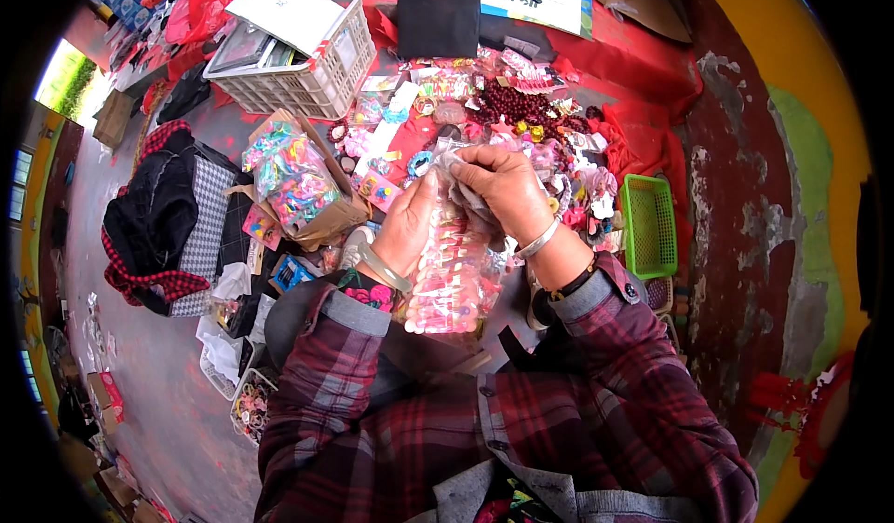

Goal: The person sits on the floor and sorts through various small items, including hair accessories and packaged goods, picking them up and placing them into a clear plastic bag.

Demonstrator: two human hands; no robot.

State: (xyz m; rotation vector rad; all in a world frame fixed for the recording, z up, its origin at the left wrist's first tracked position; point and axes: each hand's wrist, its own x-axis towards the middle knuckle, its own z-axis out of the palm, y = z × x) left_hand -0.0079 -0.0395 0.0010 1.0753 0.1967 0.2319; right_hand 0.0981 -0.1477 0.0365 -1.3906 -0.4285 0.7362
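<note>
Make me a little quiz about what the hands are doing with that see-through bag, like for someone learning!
1. True or false: both hands hold the clear bag of pink items.
2. Which hand pinches the bag's top: left hand or right hand?
3. What colour is the small basket to the right of the hands?

Key: 1 true. 2 right hand. 3 green.
</note>
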